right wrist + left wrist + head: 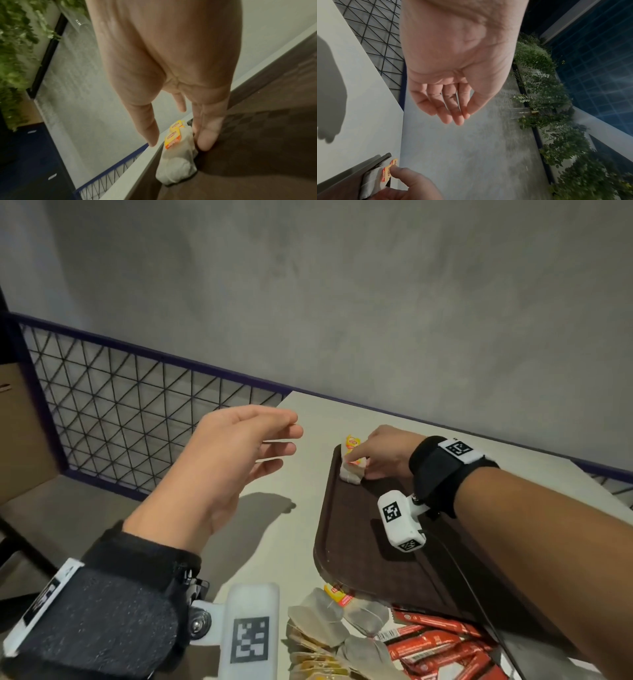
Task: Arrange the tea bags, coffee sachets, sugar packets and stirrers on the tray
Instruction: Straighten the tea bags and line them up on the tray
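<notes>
Right hand is at the far left corner of the brown tray, fingers straight and pointing down at a small stack of tea bags that stands against the tray's far rim. In the right wrist view the fingertips touch the tray-side face of the stack and the thumb sits apart on the rim side, so it reads as steadying or pressing, not a curled grip. In the left wrist view one finger touches a yellow-red tag on top of the stack; a second tag sticks up just past the tray rim. Left hand hovers above the white table, left of the tray, well apart from it, palm sideways, fingers loosely spread and holding nothing; its shadow falls on the table beside the tray's left rim. Loose pile of tea bags lies on the table just off the tray's near left corner, with red coffee sachets beside it along the tray's near rim. Sugar packets and stirrers: not identifiable.
</notes>
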`<state>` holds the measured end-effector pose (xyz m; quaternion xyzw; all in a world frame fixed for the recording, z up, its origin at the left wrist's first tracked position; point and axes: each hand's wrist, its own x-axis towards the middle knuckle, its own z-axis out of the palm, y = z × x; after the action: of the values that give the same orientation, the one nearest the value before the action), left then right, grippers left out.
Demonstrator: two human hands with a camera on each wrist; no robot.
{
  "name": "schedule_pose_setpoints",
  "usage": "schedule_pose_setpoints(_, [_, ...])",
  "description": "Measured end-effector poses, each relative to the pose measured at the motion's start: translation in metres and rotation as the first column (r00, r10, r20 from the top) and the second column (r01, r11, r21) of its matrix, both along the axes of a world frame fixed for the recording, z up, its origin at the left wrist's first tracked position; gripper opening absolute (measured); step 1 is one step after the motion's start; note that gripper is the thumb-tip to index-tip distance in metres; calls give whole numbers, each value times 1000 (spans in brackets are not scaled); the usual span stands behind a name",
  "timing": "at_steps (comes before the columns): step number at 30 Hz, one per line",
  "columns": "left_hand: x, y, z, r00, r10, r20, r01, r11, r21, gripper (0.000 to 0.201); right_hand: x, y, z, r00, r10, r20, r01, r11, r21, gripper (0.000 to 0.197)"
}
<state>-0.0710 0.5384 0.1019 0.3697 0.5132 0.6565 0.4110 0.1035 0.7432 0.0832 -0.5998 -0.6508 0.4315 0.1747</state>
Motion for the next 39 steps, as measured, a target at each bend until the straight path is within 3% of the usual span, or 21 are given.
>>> schedule_pose_setpoints(3, [2,0,0,1000,-4,0,4,1000,2,13,-2,-5,-1,995,8,96,-12,999,40,67])
schedule_pose_setpoints(5, [2,0,-1,1000,-7,-3,7,1000,-1,12,-5,-9,-1,990,34,138,-40,998,43,66])
schedule_pose_setpoints(9, [2,2,-3,1000,-9,-5,9,1000,-11,12,-9,-12,-1,994,61,90,-66,996,53,44])
schedule_pose_setpoints(16, [3,2,-2,1000,-22,-5,22,1000,5,11,-10,-10,-5,998,28,-53,-25,998,60,50])
schedule_pose_setpoints(18, [3,2,-1,1000,-28,-6,28,1000,7,11,-6,-8,-4,1000,19,14,-21,995,99,52])
schedule_pose_setpoints(21, [2,2,-1,999,-34,-21,35,999,10,14,8,-26,12,987,63,148,-87,983,164,71])
schedule_pose_setpoints(24, [2,0,1,998,-48,-39,49,998,28,17,30,-76,38,909,294,296,-359,912,198,45])
schedule_pose_setpoints(27, [5,-4,4,996,-62,-62,64,998,30,23,54,-135,51,744,553,375,-615,786,59,22])
schedule_pose_setpoints(29, [9,-6,5,993,-74,-91,76,997,22,28,66,-169,54,628,657,417,-709,704,-42,25])
schedule_pose_setpoints(31, [14,-10,6,988,-98,-116,101,995,19,25,74,-200,56,558,708,434,-754,651,-92,37])
schedule_pose_setpoints(35, [22,-20,7,981,-140,-137,143,990,11,14,82,-240,47,550,664,506,-753,657,-43,59])
schedule_pose_setpoints(39, [28,-25,6,971,-187,-147,191,982,7,11,83,-256,27,651,585,484,-730,656,190,27])
